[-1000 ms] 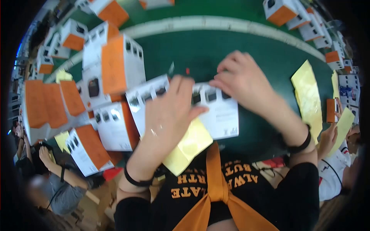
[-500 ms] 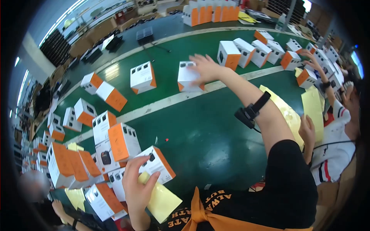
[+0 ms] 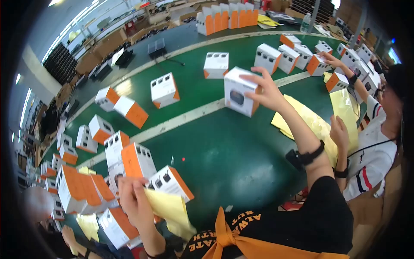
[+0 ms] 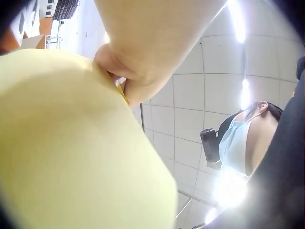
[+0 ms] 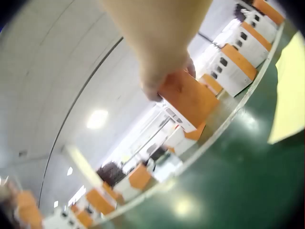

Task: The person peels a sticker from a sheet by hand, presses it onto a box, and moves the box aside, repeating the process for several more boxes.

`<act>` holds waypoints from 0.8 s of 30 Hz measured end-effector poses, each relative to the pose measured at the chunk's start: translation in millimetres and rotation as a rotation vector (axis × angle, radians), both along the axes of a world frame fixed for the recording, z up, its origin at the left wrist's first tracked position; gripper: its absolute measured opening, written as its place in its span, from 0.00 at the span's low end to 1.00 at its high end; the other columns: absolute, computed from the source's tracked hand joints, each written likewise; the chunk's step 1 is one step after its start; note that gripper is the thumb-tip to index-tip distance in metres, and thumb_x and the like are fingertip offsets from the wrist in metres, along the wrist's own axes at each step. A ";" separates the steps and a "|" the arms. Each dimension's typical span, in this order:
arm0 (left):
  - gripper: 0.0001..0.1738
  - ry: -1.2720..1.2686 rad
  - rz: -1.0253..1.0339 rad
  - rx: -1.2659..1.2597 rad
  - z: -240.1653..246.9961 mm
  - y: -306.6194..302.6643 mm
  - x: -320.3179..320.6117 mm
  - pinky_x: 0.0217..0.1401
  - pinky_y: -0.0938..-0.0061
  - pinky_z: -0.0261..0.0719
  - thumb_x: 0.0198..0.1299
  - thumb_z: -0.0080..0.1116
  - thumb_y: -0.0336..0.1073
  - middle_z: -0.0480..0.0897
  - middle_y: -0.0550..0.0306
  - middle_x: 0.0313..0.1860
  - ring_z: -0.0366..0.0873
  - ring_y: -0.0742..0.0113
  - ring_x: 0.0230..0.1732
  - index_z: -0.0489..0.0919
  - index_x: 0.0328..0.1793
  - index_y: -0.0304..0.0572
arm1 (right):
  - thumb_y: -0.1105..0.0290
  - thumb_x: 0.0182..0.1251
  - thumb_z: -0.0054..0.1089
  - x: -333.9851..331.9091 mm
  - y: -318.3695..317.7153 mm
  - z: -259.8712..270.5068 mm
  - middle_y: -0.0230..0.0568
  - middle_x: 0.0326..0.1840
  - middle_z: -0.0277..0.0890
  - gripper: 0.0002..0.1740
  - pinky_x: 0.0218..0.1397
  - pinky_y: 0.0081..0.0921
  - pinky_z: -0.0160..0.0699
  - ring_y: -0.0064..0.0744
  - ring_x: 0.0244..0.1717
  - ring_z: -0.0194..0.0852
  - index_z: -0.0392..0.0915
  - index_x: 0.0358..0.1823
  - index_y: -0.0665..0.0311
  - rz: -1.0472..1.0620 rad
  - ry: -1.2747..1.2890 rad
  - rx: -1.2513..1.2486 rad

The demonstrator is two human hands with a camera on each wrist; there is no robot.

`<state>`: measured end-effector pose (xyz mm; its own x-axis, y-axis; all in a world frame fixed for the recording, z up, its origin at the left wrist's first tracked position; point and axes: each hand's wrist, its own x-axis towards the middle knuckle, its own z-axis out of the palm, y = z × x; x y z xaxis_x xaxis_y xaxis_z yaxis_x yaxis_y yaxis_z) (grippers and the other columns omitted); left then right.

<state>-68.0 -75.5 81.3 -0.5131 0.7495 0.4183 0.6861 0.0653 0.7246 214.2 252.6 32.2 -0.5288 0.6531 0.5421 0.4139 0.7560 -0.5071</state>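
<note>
The right hand (image 3: 268, 91) grips a white and orange box (image 3: 239, 93) by its upper part, above the green table near the pale strip. In the right wrist view its fingers curl over the orange side of that box (image 5: 189, 99). At the lower left, the left hand (image 3: 137, 207) pinches a yellow sheet (image 3: 170, 211), which hangs down beside a white box (image 3: 172, 183) with an orange edge. The left wrist view shows the yellow sheet (image 4: 81, 143) filling much of the picture, with the fingers of the left hand (image 4: 136, 71) closed on its edge.
Several white and orange boxes (image 3: 71, 190) are stacked at the left. More boxes (image 3: 164, 90) stand beyond the pale strip (image 3: 172, 124). Large yellow sheets (image 3: 302, 121) lie at the right, near another person (image 3: 371, 151) who holds one. Further boxes stand at the far right.
The right hand has reached across the table, taken hold of a box and drawn it nearer. The left hand has moved left from the nearer boxes, with the yellow sheet now lifted.
</note>
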 end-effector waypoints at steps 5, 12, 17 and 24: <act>0.10 -0.077 -0.117 0.055 4.7 27.7 14.4 0.37 0.74 0.66 0.61 0.56 0.31 0.70 0.54 0.28 0.69 0.63 0.32 0.74 0.30 0.31 | 0.68 0.55 0.66 -45.2 -103.2 -39.3 0.41 0.51 0.71 0.19 0.51 0.28 0.73 0.32 0.49 0.73 0.80 0.51 0.59 0.518 0.087 -0.961; 0.13 0.033 -0.068 0.194 12.9 35.2 45.0 0.40 0.74 0.68 0.60 0.60 0.35 0.73 0.53 0.31 0.72 0.62 0.34 0.75 0.31 0.32 | 0.71 0.63 0.60 -48.0 -197.3 47.4 0.41 0.52 0.74 0.31 0.52 0.27 0.73 0.29 0.50 0.74 0.61 0.67 0.60 0.627 0.452 -0.993; 0.16 -0.361 -0.277 0.162 26.3 7.3 58.5 0.46 0.77 0.74 0.55 0.63 0.30 0.78 0.58 0.39 0.76 0.70 0.42 0.74 0.49 0.36 | 0.81 0.62 0.58 -55.5 -240.0 58.9 0.47 0.51 0.77 0.37 0.51 0.20 0.76 0.27 0.51 0.76 0.51 0.70 0.63 0.572 0.565 -0.885; 0.38 -0.651 -0.449 0.254 30.4 -13.9 61.7 0.46 0.75 0.81 0.49 0.63 0.18 0.81 0.50 0.47 0.82 0.65 0.45 0.62 0.69 0.35 | 0.80 0.63 0.59 -51.9 -247.1 62.5 0.42 0.43 0.79 0.30 0.40 0.14 0.76 0.22 0.42 0.79 0.58 0.65 0.67 0.617 0.530 -0.674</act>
